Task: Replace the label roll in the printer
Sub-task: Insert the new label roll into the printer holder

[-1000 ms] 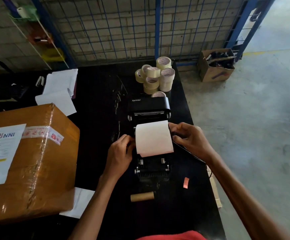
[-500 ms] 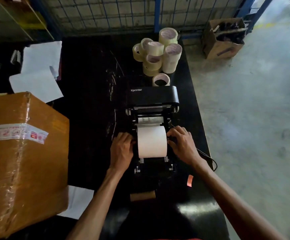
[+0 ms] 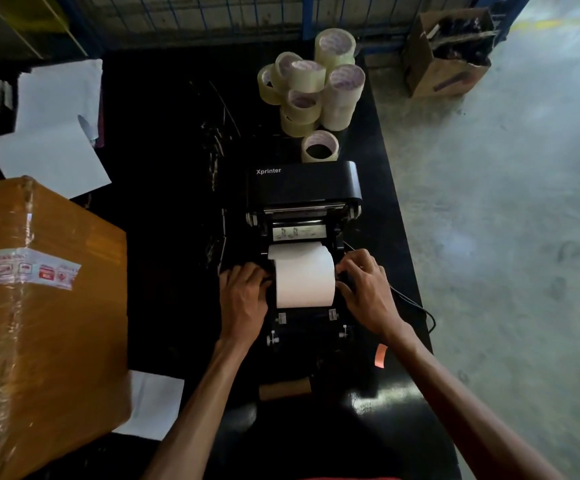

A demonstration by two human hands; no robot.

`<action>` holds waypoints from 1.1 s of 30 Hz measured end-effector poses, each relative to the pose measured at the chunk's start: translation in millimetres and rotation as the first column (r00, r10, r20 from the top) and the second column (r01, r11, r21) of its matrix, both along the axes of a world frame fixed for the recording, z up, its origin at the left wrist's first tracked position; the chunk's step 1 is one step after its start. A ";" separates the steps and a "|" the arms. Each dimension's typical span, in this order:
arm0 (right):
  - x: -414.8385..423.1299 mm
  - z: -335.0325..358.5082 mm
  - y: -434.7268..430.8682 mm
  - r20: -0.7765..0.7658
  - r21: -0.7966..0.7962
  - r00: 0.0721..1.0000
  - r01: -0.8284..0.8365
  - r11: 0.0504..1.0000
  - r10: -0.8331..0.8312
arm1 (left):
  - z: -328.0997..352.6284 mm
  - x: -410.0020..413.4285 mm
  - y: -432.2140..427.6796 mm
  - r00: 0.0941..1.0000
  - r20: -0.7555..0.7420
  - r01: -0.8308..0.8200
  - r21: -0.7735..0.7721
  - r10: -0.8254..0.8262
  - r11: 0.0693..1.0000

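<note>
A taped cardboard box (image 3: 39, 306) fills the left of the black table (image 3: 164, 209), with white paper sheets (image 3: 56, 126) behind it. At centre, a left hand (image 3: 243, 299) and right hand (image 3: 366, 292) press curled fingers against either end of a white label roll (image 3: 304, 278), seated in the bay of the open Xprinter label printer (image 3: 304, 188). How firmly the fingertips grip is unclear in the dim light. A bare cardboard core (image 3: 285, 389) lies nearer the person; tape rolls (image 3: 312, 91) stack behind the printer.
</note>
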State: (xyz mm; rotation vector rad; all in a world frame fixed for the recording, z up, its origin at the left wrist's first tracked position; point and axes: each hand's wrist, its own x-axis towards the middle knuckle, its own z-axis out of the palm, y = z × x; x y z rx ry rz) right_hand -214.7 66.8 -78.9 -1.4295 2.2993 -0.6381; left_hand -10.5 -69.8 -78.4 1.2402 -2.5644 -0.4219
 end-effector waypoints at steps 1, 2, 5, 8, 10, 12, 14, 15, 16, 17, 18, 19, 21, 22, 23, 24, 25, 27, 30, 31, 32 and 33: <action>0.5 0.2 0.2 0.001 -0.001 1.000 0.003 1.000 -0.003 | -0.9 0.2 0.7 1.000 0.000 -0.003 0.000 0.003 1.000; 1.1 0.3 0.1 0.005 -0.005 1.000 0.010 1.000 -0.010 | -2.0 0.5 1.4 1.000 -0.001 -0.004 -0.003 0.004 1.000; 2.7 0.3 -0.4 0.011 -0.012 1.000 0.022 1.000 -0.022 | -3.5 2.0 3.4 1.000 -0.004 -0.018 0.001 0.018 1.000; 3.2 0.1 0.3 0.020 -0.019 1.000 0.025 1.000 -0.025 | -2.3 1.0 4.9 0.999 -0.018 -0.038 0.009 0.038 0.999; 2.0 0.4 0.6 0.028 -0.037 0.999 0.027 0.999 -0.026 | -0.1 0.0 4.4 0.999 -0.037 -0.040 0.003 0.040 0.999; 0.5 1.3 -0.8 0.028 -0.039 0.999 0.025 0.999 -0.024 | 2.6 -1.9 2.2 0.998 -0.038 -0.044 -0.005 0.044 0.999; -1.2 1.8 -3.5 0.025 -0.028 0.999 0.027 0.999 -0.027 | 4.6 -4.2 0.2 0.998 -0.031 -0.050 0.007 0.050 0.999; -1.9 2.3 -5.2 0.021 -0.023 0.999 0.029 0.999 -0.028 | 5.7 -5.7 -0.7 0.998 -0.027 -0.054 0.016 0.054 0.998; -2.4 2.7 -6.8 0.016 -0.021 0.999 0.029 0.999 -0.029 | 6.5 -6.8 -1.5 0.998 -0.025 -0.057 0.024 0.057 0.998; -3.0 3.0 -8.5 0.014 -0.020 0.999 0.029 0.999 -0.029 | 6.8 -8.1 -2.5 0.998 -0.023 -0.059 0.032 0.059 0.998; -3.4 3.1 -9.7 0.015 -0.018 0.999 0.030 0.999 -0.030 | 6.8 -8.4 -2.9 0.998 -0.021 -0.060 0.038 0.061 0.997; -3.7 2.9 -11.0 0.015 -0.016 0.999 0.032 0.999 -0.032 | 6.6 -8.5 -3.4 0.998 -0.019 -0.061 0.042 0.062 0.997; -3.7 1.9 -12.9 0.009 -0.011 0.999 0.038 0.999 -0.038 | 6.0 -7.9 -5.6 0.998 -0.008 -0.057 0.042 0.057 0.997; -3.2 1.2 -13.9 0.004 -0.003 0.999 0.039 0.999 -0.039 | 5.7 -7.5 -7.0 0.999 0.003 -0.053 0.039 0.053 0.998; -2.8 0.8 -15.0 0.001 0.006 0.999 0.040 0.999 -0.040 | 5.7 -7.2 -8.1 0.999 0.014 -0.050 0.036 0.049 0.998; -2.4 0.4 -16.0 0.002 0.016 0.999 0.043 0.999 -0.043 | 5.6 -7.1 -9.1 0.999 0.023 -0.046 0.034 0.045 0.998; -2.3 0.0 -16.5 0.003 0.021 0.999 0.049 0.999 -0.049 | 5.4 -6.8 -9.8 0.999 0.030 -0.040 0.034 0.039 0.999; -2.8 -0.4 -16.2 -0.005 0.008 0.998 0.070 0.998 -0.070 | 5.4 -6.2 -10.4 0.999 0.033 -0.029 0.024 0.028 0.999; -3.9 -0.6 -15.1 -0.066 -0.005 0.994 0.088 0.996 -0.088 | 7.0 -4.7 -6.6 0.999 0.034 0.006 -0.029 -0.005 1.000; -3.5 -0.2 -14.9 -0.093 0.003 0.992 0.082 0.997 -0.081 | 7.1 -3.9 -4.5 0.999 0.043 0.012 -0.040 -0.010 0.999; -2.5 0.6 -14.5 -0.114 0.013 0.991 0.070 0.997 -0.068 | 6.9 -2.8 -2.5 0.999 0.051 0.016 -0.042 -0.014 0.999; -1.5 1.8 -14.1 -0.126 0.021 0.990 0.057 0.998 -0.054 | 6.7 -1.9 -0.6 0.998 0.061 0.018 -0.032 -0.017 0.999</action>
